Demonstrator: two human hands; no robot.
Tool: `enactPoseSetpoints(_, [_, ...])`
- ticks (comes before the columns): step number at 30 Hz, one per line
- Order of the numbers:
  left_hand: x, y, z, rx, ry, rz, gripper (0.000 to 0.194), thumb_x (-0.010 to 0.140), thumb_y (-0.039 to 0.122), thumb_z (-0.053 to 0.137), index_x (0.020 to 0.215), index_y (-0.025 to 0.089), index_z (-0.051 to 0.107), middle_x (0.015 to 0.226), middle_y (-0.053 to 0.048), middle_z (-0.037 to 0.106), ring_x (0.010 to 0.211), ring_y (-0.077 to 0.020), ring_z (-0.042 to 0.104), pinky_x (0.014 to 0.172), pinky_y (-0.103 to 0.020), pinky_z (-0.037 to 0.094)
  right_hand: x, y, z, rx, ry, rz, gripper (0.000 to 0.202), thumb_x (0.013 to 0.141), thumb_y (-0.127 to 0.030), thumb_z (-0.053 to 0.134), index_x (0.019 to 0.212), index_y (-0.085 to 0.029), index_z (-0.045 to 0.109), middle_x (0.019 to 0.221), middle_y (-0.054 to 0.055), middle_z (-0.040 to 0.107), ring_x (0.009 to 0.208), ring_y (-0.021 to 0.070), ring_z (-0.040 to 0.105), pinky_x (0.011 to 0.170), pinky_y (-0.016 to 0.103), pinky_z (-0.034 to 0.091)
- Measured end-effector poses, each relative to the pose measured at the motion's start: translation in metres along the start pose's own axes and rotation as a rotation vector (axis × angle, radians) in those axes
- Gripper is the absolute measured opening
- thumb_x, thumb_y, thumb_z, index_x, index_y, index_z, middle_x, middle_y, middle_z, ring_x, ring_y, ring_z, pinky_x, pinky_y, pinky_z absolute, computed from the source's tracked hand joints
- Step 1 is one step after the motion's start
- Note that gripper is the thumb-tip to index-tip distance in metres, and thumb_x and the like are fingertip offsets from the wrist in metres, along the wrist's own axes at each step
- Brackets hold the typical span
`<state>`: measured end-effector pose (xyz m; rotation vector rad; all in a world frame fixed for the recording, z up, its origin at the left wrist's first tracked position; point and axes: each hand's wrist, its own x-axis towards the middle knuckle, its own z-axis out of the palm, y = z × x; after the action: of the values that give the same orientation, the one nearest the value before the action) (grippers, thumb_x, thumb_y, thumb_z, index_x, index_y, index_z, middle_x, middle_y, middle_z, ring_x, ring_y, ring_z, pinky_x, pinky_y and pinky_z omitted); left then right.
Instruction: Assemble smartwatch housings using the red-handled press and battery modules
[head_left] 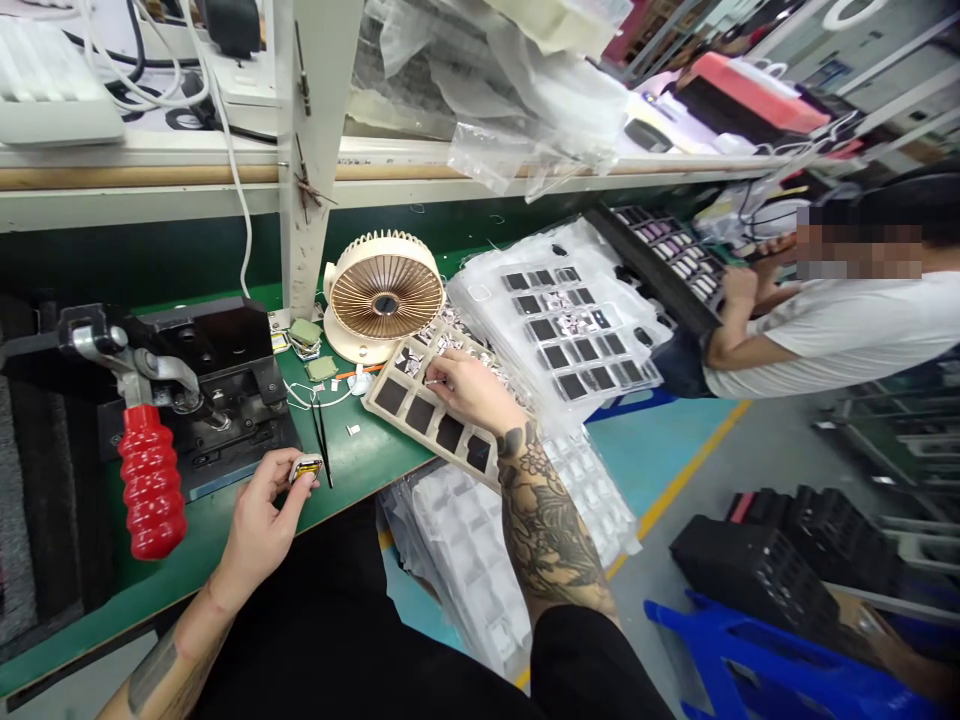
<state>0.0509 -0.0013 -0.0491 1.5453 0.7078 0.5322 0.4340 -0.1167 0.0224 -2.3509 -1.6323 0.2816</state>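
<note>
Between the thumb and fingers of my left hand [268,510] is a small silver-edged device [306,470] with a yellow part inside. Black tweezers [322,440] lie on the green bench just right of it. My right hand [469,388] reaches over a beige tray [429,441] of dark square pieces and small white parts. Its fingertips pinch together on something small and pale that I cannot make out. Behind the tray, a round cream fan [386,300] stands upright.
A clamp press with a red handle [152,482] stands at the left. Clear plastic trays [517,330] with dark squares lie right of the fan. A person in a white shirt [862,335] works at the right. A shelf [405,175] runs above the bench.
</note>
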Motion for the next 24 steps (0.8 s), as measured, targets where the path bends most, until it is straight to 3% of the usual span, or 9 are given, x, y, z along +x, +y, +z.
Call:
enactPoseSetpoints(3, [0.000,0.008,-0.001,0.109,0.032,0.072,0.018,0.113,0.037,0.070,0.125,0.024,0.071,0.107,-0.005,0.078,0.090,-0.0191,0.073,0.083,-0.032,0.058,-0.012,-0.006,-0.002,0.020,0.140,0.037,0.008,0.101,-0.018,0.069,0.097,-0.020,0.075,0.103,0.008,0.073,0.091,0.0221,0.068,0.086,0.036,0.054])
enactPoseSetpoints(5, [0.002,0.015,-0.001,0.165,0.026,0.127,0.017,0.112,0.036,0.070,0.122,0.024,0.076,0.103,-0.004,0.076,0.084,-0.0177,0.067,0.078,-0.031,0.053,-0.024,-0.021,0.000,0.060,0.340,0.061,0.011,0.106,-0.025,0.068,0.102,-0.020,0.077,0.108,0.009,0.075,0.091,0.0229,0.069,0.087,0.039,0.056])
enactPoseSetpoints(7, [0.004,0.020,-0.001,0.185,0.001,0.150,0.017,0.112,0.035,0.071,0.121,0.024,0.080,0.100,-0.004,0.075,0.079,-0.0168,0.063,0.074,-0.031,0.050,-0.034,-0.046,0.007,0.155,0.546,0.035,0.008,0.106,-0.028,0.073,0.104,-0.022,0.078,0.107,0.007,0.077,0.089,0.0213,0.070,0.084,0.038,0.057])
enactPoseSetpoints(9, [0.006,0.023,-0.001,0.191,-0.021,0.151,0.017,0.113,0.035,0.071,0.120,0.025,0.082,0.099,-0.004,0.074,0.078,-0.0166,0.061,0.073,-0.032,0.049,-0.043,-0.080,0.019,0.313,0.620,-0.049,0.001,0.103,-0.024,0.079,0.104,-0.025,0.080,0.102,0.004,0.078,0.089,0.0199,0.072,0.083,0.036,0.059])
enactPoseSetpoints(12, [0.008,0.026,-0.001,0.195,-0.051,0.168,0.019,0.113,0.034,0.069,0.122,0.024,0.082,0.104,-0.006,0.076,0.086,-0.0186,0.066,0.077,-0.032,0.051,-0.051,-0.132,0.043,0.583,0.468,-0.168,0.008,0.102,-0.019,0.080,0.105,-0.026,0.082,0.102,0.004,0.080,0.094,0.0198,0.077,0.087,0.036,0.063])
enactPoseSetpoints(15, [0.008,0.028,0.001,0.211,-0.056,0.182,0.019,0.114,0.033,0.068,0.120,0.021,0.082,0.106,-0.008,0.077,0.092,-0.0206,0.070,0.083,-0.033,0.054,-0.051,-0.164,0.066,0.757,0.329,-0.208,0.009,0.103,-0.018,0.079,0.105,-0.026,0.083,0.101,0.004,0.080,0.094,0.0196,0.077,0.086,0.035,0.065])
enactPoseSetpoints(18, [0.007,0.031,0.002,0.230,-0.048,0.168,0.020,0.113,0.036,0.068,0.115,0.021,0.082,0.102,-0.007,0.076,0.088,-0.0206,0.070,0.081,-0.032,0.056,-0.047,-0.168,0.075,0.797,0.247,-0.242,0.011,0.105,-0.019,0.077,0.105,-0.027,0.084,0.100,0.004,0.081,0.093,0.0206,0.076,0.084,0.037,0.065])
enactPoseSetpoints(24, [0.005,0.032,0.003,0.297,-0.084,0.138,0.028,0.116,0.042,0.062,0.125,0.025,0.082,0.106,-0.006,0.076,0.083,-0.0195,0.069,0.084,-0.033,0.060,-0.046,-0.152,0.063,0.768,0.220,-0.254,0.010,0.105,-0.021,0.076,0.106,-0.029,0.084,0.099,0.005,0.080,0.093,0.0235,0.076,0.084,0.042,0.066])
